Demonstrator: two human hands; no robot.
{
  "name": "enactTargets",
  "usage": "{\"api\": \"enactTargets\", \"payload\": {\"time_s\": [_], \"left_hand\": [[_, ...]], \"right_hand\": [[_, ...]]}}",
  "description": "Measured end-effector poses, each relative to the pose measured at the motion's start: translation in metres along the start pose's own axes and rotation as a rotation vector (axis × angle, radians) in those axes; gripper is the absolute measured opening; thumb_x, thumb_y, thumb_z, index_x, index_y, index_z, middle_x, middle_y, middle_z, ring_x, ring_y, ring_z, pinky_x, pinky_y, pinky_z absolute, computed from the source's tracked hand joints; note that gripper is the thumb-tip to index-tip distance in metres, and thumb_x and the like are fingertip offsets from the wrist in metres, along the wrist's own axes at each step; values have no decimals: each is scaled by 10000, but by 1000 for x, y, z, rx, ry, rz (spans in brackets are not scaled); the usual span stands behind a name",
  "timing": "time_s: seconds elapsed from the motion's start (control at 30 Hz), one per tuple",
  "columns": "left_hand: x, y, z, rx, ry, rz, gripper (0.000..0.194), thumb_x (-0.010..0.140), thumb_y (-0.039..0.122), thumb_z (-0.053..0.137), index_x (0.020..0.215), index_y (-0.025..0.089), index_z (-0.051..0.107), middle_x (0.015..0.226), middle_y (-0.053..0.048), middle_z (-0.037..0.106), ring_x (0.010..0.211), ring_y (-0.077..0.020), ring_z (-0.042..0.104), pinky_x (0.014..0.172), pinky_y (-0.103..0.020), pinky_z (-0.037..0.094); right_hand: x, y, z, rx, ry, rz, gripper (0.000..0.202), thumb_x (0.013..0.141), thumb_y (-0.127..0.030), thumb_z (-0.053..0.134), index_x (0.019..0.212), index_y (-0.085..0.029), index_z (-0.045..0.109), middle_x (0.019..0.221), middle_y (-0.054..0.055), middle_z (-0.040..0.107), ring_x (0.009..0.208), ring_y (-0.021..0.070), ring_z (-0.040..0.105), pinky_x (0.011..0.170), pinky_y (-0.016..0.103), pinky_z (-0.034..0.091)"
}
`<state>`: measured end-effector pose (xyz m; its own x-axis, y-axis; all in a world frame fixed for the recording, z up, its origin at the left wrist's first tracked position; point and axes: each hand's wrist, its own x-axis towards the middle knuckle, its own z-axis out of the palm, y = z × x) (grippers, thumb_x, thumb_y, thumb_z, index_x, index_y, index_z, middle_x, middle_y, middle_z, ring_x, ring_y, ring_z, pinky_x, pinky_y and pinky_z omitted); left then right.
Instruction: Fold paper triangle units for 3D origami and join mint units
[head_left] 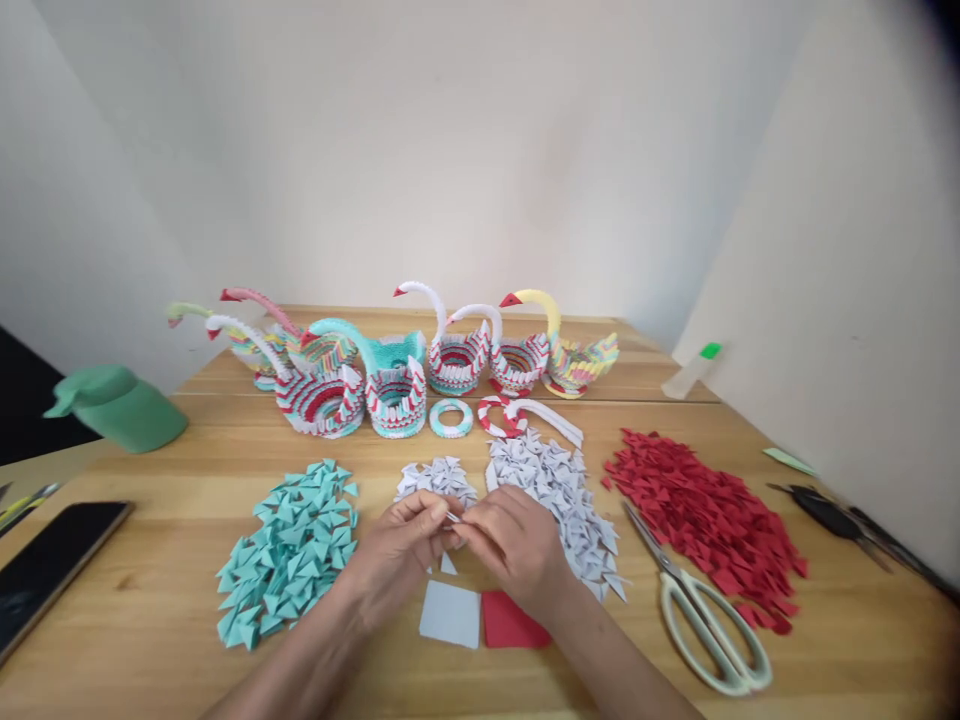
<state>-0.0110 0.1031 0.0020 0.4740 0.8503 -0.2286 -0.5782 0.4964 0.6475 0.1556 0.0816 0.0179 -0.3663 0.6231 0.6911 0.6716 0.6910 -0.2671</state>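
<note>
My left hand [405, 540] and my right hand [517, 545] meet at the middle of the table. Both pinch a small white folded paper piece [452, 517], mostly covered by the fingers. Just behind them lies a small heap of white folded paper triangles [442, 478], and a larger white heap [551, 480] spreads behind and to the right of my right hand. Below the hands, a stack of white paper sheets [450, 614] sits beside a stack of red paper sheets [514, 622], partly hidden by my right wrist.
Teal triangles [292, 550] are heaped left, red ones [705, 520] right, beside scissors [701, 610]. Several folded-paper swans [322, 400] stand behind, with a teal-white ring [451, 418] and a red-white ring [495, 415]. A phone [56, 570] and green jug [120, 410] are at left.
</note>
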Motion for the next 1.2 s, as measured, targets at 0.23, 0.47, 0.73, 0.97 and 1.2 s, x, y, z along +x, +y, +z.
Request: {"api": "enactTargets", "payload": {"time_s": [0.23,0.47,0.73,0.97,1.2], "left_hand": [[2,3,-3,29,52,9,240,688,298,807,716,130,638,790,-35,662,707,-117,628,659,-217,519],[-2,-3,3,134,-69,59,294,673,354,806,668,122,625,682,-12,599,603,-95,538,576,-209,421],[-3,-5,3,176,-93,104,346,645,419,809,673,145,600,644,6,558,604,-107,502,589,-223,398],[-4,-12,3,105,-91,50,341,661,434,796,775,134,679,689,-27,616,658,-132,562,631,-245,414],[-3,-12,3,32,-46,29,351,659,396,806,848,109,736,799,-97,708,785,-189,635,762,-298,457]], "right_hand": [[-12,-10,-56,-56,24,76,102,908,-136,525,917,-198,606,715,40,648,665,180,571,613,298,441],[-23,-15,-31,127,-31,314,72,909,-226,549,953,-230,606,828,33,668,744,177,627,667,279,500],[-11,-27,3,212,11,351,127,907,-177,505,826,-212,597,736,13,644,678,151,609,626,262,481],[-14,-20,8,-104,99,99,192,901,-112,493,954,-192,660,756,62,655,696,174,592,610,283,466],[-14,-20,13,-233,70,79,286,925,-110,450,1070,-202,679,880,92,673,809,206,602,664,316,516]]}}
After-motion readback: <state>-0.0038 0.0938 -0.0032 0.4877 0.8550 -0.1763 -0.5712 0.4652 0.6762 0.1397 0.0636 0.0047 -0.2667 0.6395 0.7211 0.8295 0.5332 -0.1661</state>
